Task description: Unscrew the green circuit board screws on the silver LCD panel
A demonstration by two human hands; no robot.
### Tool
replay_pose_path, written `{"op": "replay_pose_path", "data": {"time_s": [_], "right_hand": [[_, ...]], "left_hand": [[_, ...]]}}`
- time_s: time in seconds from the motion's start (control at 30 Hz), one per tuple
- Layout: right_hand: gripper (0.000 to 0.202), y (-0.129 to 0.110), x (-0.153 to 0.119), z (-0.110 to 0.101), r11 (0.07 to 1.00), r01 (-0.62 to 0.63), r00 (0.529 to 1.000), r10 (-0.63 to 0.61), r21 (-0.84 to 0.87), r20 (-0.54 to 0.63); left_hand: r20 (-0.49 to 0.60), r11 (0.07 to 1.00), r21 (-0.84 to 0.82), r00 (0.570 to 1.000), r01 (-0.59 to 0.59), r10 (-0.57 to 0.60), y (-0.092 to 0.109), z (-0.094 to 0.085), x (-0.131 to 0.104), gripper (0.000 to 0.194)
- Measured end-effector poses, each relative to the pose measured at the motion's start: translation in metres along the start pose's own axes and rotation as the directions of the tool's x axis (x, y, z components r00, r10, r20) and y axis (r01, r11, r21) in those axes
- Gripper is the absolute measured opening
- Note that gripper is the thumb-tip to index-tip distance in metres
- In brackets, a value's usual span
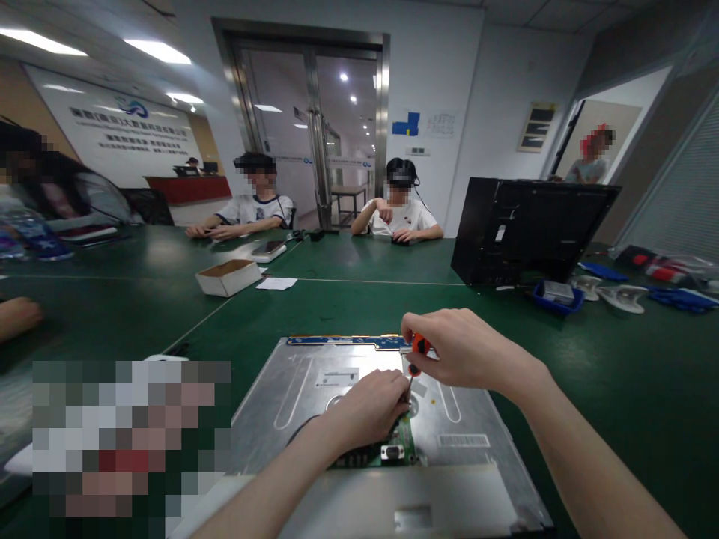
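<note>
A silver metal panel lies flat on the green table in front of me. My right hand is closed round the red and black handle of a screwdriver, above the panel's upper middle. The screwdriver's shaft slants down to the fingertips of my left hand. That hand is closed low over a green circuit board; whether it pinches the shaft tip or a small part is hidden. A silver connector shows on the board's near edge. A blue strip board runs along the panel's far edge.
Beyond the panel on the right stands a black monitor housing, with a blue tray beside it. An open white box is at the back left. Two people sit across the green table; another person's hand is at far left.
</note>
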State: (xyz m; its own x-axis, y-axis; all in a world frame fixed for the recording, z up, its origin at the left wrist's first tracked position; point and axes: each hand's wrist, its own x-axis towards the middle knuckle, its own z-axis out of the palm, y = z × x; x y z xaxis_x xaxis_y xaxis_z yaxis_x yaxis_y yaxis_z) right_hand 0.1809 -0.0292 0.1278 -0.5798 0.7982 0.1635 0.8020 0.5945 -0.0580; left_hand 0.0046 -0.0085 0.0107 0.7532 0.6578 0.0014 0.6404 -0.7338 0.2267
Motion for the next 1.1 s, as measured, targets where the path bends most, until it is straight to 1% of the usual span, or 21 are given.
{"op": "replay_pose_path", "data": {"time_s": [0.17,0.3,0.47,0.6,0.7,0.8,0.87,0.93,1.0,1.1], "right_hand": [[0.01,0.002,-0.002,-0.002,1.0,-0.006,1.0,0.006,-0.012,-0.016],[0.009,0.002,-0.001,-0.002,1.0,-0.006,1.0,0.006,-0.014,-0.007],[0.009,0.001,0.0,-0.001,1.0,0.006,1.0,-0.006,-0.018,-0.01],[0.009,0.002,-0.001,0.001,1.0,0.008,1.0,-0.008,-0.01,-0.017],[0.01,0.004,-0.002,0.0,1.0,0.011,0.999,-0.011,-0.004,-0.037],[0.009,0.006,-0.004,-0.003,1.0,0.001,0.998,0.0,0.007,-0.059],[0.009,0.008,-0.005,-0.004,1.0,-0.01,0.998,0.011,0.018,-0.067],[0.009,0.009,-0.007,-0.006,0.999,-0.02,0.997,0.022,0.027,-0.072],[0.008,0.01,-0.008,-0.008,0.999,-0.029,0.996,0.031,0.028,-0.081],[0.007,0.013,-0.01,-0.012,0.999,-0.036,0.995,0.038,0.026,-0.094]], "left_hand": [[0.005,1.0,-0.004,1.0,-0.011,0.011,0.0,-0.003,-0.002,0.001],[0.008,0.999,-0.016,1.0,-0.029,0.03,0.0,-0.004,-0.004,0.005],[-0.009,0.999,-0.026,0.999,-0.039,0.039,-0.002,-0.002,-0.004,0.006],[-0.064,0.997,-0.037,0.996,-0.063,0.06,-0.004,0.002,-0.004,0.009],[-0.136,0.993,-0.069,0.987,-0.092,0.082,-0.005,0.002,-0.006,0.009],[-0.216,0.988,-0.107,0.973,-0.111,0.086,-0.008,0.0,-0.007,0.016],[-0.259,0.99,-0.11,0.964,-0.086,0.055,-0.014,-0.002,-0.006,0.019],[-0.287,0.995,-0.095,0.958,-0.02,-0.008,-0.023,-0.006,-0.006,0.019],[-0.281,0.994,-0.087,0.955,0.073,-0.094,-0.035,-0.013,-0.005,0.014],[-0.214,0.973,-0.082,0.949,0.217,-0.23,-0.054,-0.024,-0.007,0.012]]}}
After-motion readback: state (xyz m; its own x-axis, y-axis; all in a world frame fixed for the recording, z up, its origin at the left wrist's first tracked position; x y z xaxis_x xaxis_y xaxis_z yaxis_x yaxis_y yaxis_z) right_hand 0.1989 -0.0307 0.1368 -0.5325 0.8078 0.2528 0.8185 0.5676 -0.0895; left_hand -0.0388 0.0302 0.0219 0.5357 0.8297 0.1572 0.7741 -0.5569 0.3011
